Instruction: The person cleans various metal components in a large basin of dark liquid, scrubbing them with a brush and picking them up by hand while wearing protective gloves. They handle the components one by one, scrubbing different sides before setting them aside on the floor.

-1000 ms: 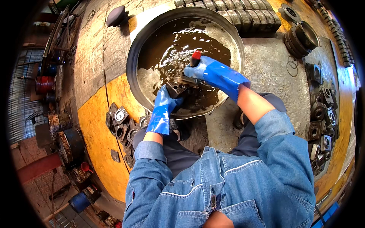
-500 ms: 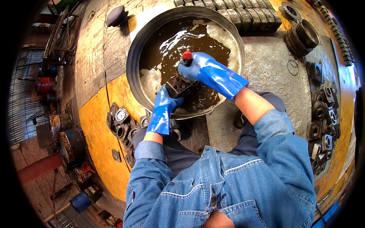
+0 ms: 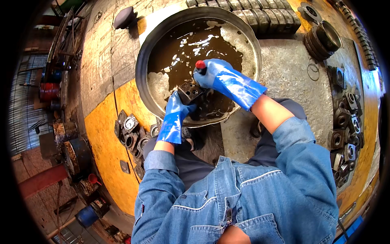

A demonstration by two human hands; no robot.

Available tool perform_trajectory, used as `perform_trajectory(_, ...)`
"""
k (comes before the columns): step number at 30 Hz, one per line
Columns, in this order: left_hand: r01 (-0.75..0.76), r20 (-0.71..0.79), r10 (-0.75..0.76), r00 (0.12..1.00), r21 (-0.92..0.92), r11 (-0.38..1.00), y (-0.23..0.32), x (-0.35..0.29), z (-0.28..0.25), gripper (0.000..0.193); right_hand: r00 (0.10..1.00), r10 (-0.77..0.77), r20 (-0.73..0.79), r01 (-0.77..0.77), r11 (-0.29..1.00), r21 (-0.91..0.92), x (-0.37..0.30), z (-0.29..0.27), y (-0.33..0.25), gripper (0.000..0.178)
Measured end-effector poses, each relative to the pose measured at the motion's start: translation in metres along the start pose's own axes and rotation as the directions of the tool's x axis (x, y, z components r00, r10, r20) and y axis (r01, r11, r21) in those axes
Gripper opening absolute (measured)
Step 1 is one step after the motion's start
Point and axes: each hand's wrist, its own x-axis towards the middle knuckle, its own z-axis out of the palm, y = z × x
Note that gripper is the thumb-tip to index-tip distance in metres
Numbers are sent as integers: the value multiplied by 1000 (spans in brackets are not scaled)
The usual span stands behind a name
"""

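Both of my hands wear blue rubber gloves and work over a wide round metal basin (image 3: pixel 143 61) of murky brown liquid with pale foam. My left hand (image 3: pixel 176 109) is closed around the near left side of a dark metal block (image 3: pixel 191 93) with round holes in its face. The block is held tilted above the liquid, near the basin's front. Just above and right of it, my right hand (image 3: pixel 214 74) is wrapped around a tool with a dark handle and a red end (image 3: pixel 200 64). The tool's working end is hidden by the hand and the block.
Dark metal blocks (image 3: pixel 266 20) stand in rows behind the basin. Stacked metal rings (image 3: pixel 323 38) sit at the far right, with thin wire rings (image 3: pixel 313 72) nearby. Loose metal parts lie in piles at left (image 3: pixel 132 136) and right (image 3: pixel 345 134). A dark rounded object (image 3: pixel 124 17) is far left.
My right hand with the tool has shifted slightly right and down beside the block. The left hand stays nearly in place. Ripples and reflections on the liquid have changed.
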Motion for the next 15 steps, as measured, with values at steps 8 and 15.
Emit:
perform_trajectory(8, 37, -5, -36, 999, 36, 999, 13, -5, -3, 77, 995, -75, -68, 66, 990, -128, 10, 20, 17, 25)
perform_trajectory(15, -56, -24, 55, 998, -65, 996, 0, 4, 5, 77, 964, 237, -122, -248, 964, -93, 56, 46, 97, 35)
